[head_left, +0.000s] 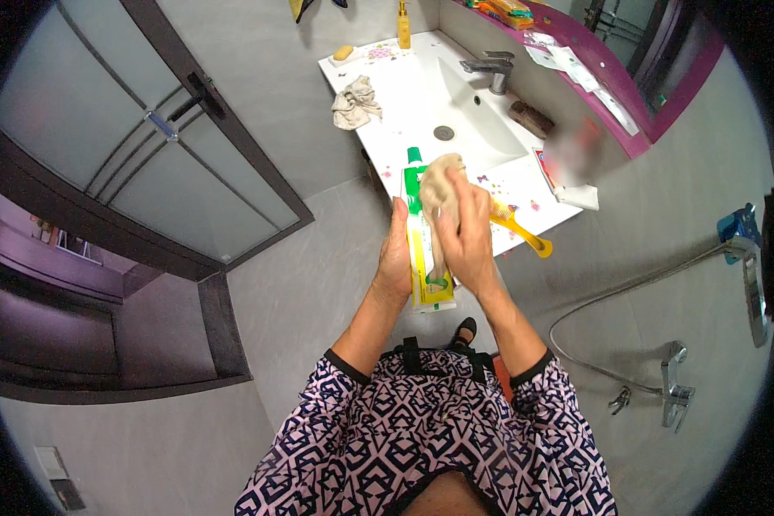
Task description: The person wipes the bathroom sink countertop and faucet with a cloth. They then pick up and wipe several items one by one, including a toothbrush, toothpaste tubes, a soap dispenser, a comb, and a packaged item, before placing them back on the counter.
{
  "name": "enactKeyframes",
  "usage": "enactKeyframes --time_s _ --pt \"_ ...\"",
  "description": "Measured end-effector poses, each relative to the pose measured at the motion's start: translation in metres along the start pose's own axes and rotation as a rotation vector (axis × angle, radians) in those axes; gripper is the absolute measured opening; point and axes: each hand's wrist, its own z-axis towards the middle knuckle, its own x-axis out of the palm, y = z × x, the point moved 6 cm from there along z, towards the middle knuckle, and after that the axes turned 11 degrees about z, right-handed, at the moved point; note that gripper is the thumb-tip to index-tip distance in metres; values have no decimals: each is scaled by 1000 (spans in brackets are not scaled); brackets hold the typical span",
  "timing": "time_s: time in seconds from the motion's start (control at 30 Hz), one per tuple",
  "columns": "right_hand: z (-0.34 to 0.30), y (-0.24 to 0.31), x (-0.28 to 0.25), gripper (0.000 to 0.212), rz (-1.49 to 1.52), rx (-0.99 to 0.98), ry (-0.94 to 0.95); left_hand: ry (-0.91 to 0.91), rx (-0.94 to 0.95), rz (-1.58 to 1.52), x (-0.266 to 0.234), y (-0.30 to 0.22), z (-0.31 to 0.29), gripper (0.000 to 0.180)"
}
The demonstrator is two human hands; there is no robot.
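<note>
In my left hand (395,252) is a large toothpaste tube (418,245), yellow, white and green, with its green cap pointing toward the sink. The fingers are wrapped round the tube's left side. My right hand (466,236) is closed on a beige cloth (439,185) and presses it against the tube's printed front. Part of the cloth hangs down along the tube. Just right of the right hand, a yellow comb (525,232) lies at the counter's front edge, its handle sticking out past it.
The white counter (396,112) has a sink basin (469,107) with a chrome faucet (492,70). A crumpled cloth (356,103), yellow soap (343,53), a pump bottle (404,27) and a brown brush (531,119) lie around it. At right hang a shower hose (593,301) and a mixer tap (675,387).
</note>
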Motion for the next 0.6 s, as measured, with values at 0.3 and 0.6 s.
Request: enactKeyframes --time_s 0.3,0.6 --pt "-29 -28 13 39 319 495 288 -169 146 154 -23 -13 11 57" --pt "-84 -39 -19 34 384 676 527 -223 85 253 -50 -9 16 57"
